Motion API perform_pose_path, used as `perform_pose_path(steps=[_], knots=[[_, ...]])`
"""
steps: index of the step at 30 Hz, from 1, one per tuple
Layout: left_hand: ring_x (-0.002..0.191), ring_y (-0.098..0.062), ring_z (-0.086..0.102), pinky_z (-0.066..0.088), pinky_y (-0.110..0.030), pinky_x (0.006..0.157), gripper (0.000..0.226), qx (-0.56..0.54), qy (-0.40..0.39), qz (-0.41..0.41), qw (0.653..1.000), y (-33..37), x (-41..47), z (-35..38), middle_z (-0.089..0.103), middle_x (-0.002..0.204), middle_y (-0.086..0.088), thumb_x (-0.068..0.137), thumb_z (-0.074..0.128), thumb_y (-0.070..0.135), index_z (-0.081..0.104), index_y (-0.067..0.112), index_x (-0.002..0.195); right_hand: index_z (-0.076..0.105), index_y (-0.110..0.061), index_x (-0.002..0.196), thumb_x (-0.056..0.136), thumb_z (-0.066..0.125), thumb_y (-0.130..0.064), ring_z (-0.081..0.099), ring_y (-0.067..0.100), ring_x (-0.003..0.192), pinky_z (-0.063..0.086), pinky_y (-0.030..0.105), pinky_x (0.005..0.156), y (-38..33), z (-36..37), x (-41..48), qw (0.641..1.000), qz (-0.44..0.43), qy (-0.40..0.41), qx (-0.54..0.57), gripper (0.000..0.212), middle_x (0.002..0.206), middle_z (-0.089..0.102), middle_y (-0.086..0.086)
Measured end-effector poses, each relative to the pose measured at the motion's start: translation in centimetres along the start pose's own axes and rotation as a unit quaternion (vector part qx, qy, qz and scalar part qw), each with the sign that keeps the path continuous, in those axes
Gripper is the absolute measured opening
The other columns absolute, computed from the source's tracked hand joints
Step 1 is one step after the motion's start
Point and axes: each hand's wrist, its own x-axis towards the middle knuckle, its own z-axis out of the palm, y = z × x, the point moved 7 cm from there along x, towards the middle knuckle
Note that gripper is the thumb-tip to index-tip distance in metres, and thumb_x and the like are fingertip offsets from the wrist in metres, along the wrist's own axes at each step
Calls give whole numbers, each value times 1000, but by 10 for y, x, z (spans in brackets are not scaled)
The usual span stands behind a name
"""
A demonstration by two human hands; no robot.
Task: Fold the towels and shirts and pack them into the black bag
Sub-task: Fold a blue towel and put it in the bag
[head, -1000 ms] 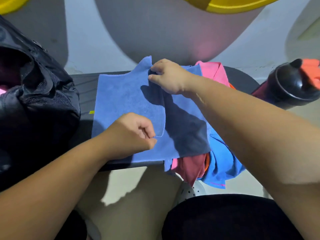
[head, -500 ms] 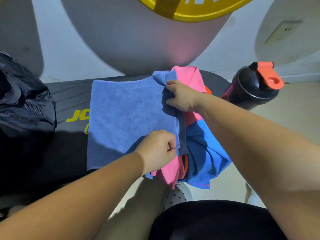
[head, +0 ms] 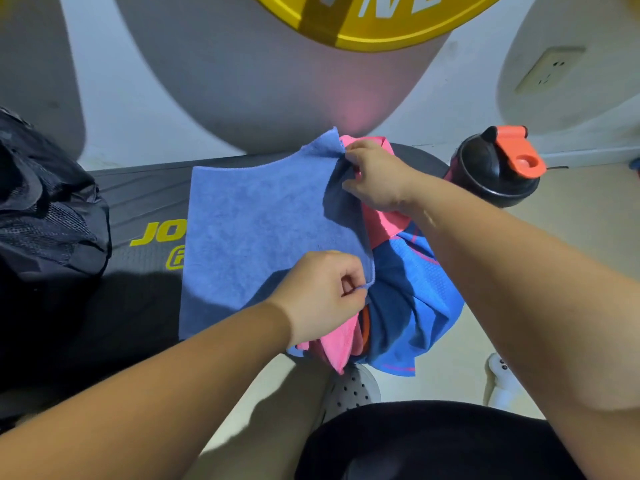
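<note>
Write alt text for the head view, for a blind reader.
A person's left hand pinches the near right corner of a blue towel spread on a black bench, while the right hand grips its far right corner. Pink and blue clothes lie heaped beneath that edge; a black bag sits at left, a shaker bottle at right.

Bare bench [head: 138,195] strip between bag [head: 45,216] and towel [head: 259,230] is passable; bottle [head: 491,168] and clothes pile [head: 408,289] crowd the right side.

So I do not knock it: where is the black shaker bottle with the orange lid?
Head view, right side: the black shaker bottle stands beside the rounded end of the dark bench, just right of the right hand.
</note>
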Motion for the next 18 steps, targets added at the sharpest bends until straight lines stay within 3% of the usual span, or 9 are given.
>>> perform_pose_path(steps=[1, 3, 5, 8, 11, 13, 18], knots=[[65, -3, 51, 50, -26, 70, 4, 37, -29, 2, 999, -4, 1, 8, 57, 74, 11, 83, 71, 20, 68, 19, 80, 54, -8, 91, 89, 58, -14, 45, 32, 124, 34, 27, 101, 3, 8, -2, 1000, 8, -22, -8, 8, 132, 47, 16], [76, -2, 52, 49, -26, 78, 19, 100, -87, -10, 991, -16, 0, 20, 57, 88, 12, 84, 73, 37, 69, 23, 96, 58, -5, 121, 90, 58, -25, 42, 37, 129, 35, 40, 109, 9, 27, -6, 997, 26, -67, -36, 36, 146, 38, 15], [78, -1, 55, 50, -25, 78, 22, 87, -84, -28, 992, -25, 0, 17, 59, 91, 13, 85, 70, 45, 68, 26, 97, 54, -15, 135, 92, 55, -34, 37, 40, 133, 33, 48, 111, 11, 36, -8, 996, 42, -59, -50, 47, 155, 30, 12], [69, -3, 55, 51, -29, 73, 12, 53, -7, -45, 998, -37, 5, -12, 61, 81, 9, 89, 67, 38, 67, 27, 84, 55, -27, 137, 94, 52, -43, 42, 37, 128, 35, 44, 110, 12, 29, -6, 995, 80, 49, -28, 46, 146, 40, 9], [71, -5, 52, 50, -33, 79, 8, 93, 71, -56, 992, -60, 16, -51, 61, 89, 6, 88, 68, 33, 66, 26, 92, 47, -39, 140, 93, 50, -53, 44, 37, 122, 38, 45, 105, 10, 28, -2, 988, 114, 95, -43, 49, 137, 43, 8], [83, -12, 56, 49, -36, 86, 21, 127, 109, -67, 984, -78, 24, -78, 59, 100, 2, 87, 69, 33, 65, 25, 106, 38, -42, 145, 94, 46, -56, 42, 37, 123, 37, 46, 104, 7, 32, 3, 985, 121, 93, -77, 54, 139, 42, 8], [116, -31, 55, 47, -43, 97, 44, 259, 144, -117, 948, -120, 49, -135, 52, 127, -7, 89, 64, 35, 56, 19, 130, 48, -37, 142, 100, 41, -45, 42, 37, 121, 35, 45, 102, 14, 31, 27, 981, 128, 124, -78, 43, 138, 48, 9]])
